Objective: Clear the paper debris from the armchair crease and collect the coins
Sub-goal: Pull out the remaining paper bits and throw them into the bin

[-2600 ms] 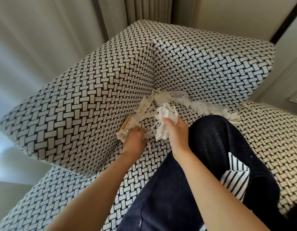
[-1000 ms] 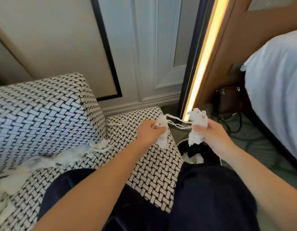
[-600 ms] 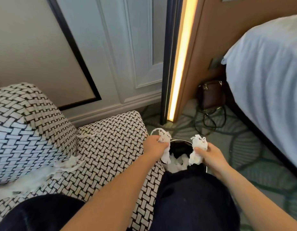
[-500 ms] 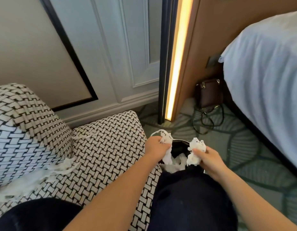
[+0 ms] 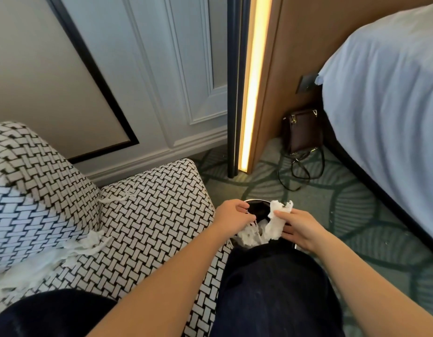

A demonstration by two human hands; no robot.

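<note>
Paper debris (image 5: pixel 275 223) hung over the black bin (image 5: pixel 256 207) at lower centre, a wad pinched in the right grip (image 5: pixel 298 227), thin shreds pinched in the left grip (image 5: pixel 232 217).

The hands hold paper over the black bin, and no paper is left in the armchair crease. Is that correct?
Not entirely. The head view shows the left hand and right hand holding paper over the bin, but shreds do lie in the armchair crease.

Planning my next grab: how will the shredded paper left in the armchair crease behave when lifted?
Probably floppy and light: the shredded paper lies in thin, limp strips. Likely to tangle and trail, as strands dangle from the left hand. Loose bits may drop.
</note>
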